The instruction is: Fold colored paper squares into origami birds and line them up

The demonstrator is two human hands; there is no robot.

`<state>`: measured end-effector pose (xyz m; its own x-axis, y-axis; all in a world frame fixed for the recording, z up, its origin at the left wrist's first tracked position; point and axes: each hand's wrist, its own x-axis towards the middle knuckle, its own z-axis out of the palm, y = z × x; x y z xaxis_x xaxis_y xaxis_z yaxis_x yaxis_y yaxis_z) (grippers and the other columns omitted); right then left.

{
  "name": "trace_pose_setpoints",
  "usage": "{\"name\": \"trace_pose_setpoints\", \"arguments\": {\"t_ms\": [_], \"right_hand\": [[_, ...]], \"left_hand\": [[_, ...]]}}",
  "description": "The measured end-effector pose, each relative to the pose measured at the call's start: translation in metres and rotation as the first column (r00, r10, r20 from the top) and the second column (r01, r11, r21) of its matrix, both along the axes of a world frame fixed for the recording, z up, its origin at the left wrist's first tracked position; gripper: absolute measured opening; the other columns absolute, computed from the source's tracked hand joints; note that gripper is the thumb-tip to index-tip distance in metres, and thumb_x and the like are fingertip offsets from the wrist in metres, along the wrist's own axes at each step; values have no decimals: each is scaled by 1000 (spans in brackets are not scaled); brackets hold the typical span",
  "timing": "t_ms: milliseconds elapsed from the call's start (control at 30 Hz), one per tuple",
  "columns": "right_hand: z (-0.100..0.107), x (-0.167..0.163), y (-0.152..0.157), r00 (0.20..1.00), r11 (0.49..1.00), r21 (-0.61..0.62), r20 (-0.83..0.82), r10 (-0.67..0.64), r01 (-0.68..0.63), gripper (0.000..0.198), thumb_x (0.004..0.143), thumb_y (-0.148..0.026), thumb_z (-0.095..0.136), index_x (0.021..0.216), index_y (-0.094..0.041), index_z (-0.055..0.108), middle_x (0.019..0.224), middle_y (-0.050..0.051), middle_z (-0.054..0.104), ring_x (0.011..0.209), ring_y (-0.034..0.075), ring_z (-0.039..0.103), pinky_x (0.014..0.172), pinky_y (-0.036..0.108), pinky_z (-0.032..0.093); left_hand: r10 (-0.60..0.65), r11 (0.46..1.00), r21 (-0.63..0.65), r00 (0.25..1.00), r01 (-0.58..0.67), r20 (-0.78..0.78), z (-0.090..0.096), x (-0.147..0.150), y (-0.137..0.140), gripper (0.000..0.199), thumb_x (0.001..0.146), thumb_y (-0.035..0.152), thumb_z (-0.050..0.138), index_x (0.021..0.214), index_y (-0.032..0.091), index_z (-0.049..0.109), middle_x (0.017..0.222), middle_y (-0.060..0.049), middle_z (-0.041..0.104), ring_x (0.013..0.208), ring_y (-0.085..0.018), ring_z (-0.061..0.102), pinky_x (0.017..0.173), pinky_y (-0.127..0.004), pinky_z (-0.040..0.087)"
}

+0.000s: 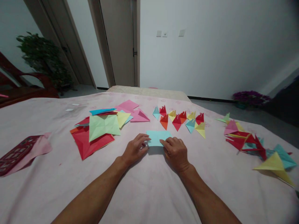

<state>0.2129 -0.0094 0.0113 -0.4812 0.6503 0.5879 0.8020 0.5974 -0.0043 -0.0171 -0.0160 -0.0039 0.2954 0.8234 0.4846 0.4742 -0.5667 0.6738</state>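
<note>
A light blue sheet of paper, folded to a rectangle, is in front of me near the middle of the covered table. My left hand has its fingers curled at the paper's left edge, thumb below. My right hand grips the lower right corner, its index finger on the paper and the other fingers bent. A shadow lies under the paper's near edge. Beyond it stand several small folded paper birds in two rows, among them a red one, a blue one and a yellow one.
To the left lies a pile of creased paper with a green sheet over a red sheet. A dark red patterned object rests on pink cloth at far left. Folded pieces, including a yellow one, lie heaped at right.
</note>
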Motion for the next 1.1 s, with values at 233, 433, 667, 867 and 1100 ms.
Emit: {"name": "trace_pose_setpoints", "arguments": {"t_ms": [233,433,667,867,1100], "right_hand": [[1,-9,-7,996,994,-67,-25,83,-85,30,82,-14,59,108,-26,69,88,6,65,85,24,49,77,39,34],[-4,12,6,962,977,-101,-218,165,-190,40,70,-7,58,104,-26,70,97,2,70,99,24,55,94,41,38],[-1,16,8,965,973,21,-123,230,-229,39,74,-7,58,106,-28,69,99,2,71,102,24,54,98,42,37],[-4,3,3,984,981,-87,-64,166,-171,38,69,-5,60,101,-24,69,95,5,64,96,24,49,94,40,36],[2,-4,-2,989,977,-159,22,147,-142,35,64,-8,62,94,-22,70,88,6,59,89,24,47,85,39,36]], "left_hand": [[-6,1000,18,993,4,121,-3,-3,4,20,83,8,55,91,20,68,103,-7,66,99,-18,63,89,-34,51],[60,988,-156,948,-10,314,-3,-14,16,10,80,11,59,81,18,65,113,-9,69,107,-22,64,93,-37,51],[114,993,-2,992,-114,48,-1,-16,16,24,78,5,57,90,21,69,124,-8,61,114,-22,59,99,-39,48],[234,971,129,911,-202,-339,-3,-16,-1,26,80,9,63,100,25,66,124,-6,59,105,-23,60,84,-36,52],[159,986,94,928,-135,-336,-6,-23,-13,15,92,18,54,101,25,65,118,-5,61,97,-16,63,80,-27,51]]}}
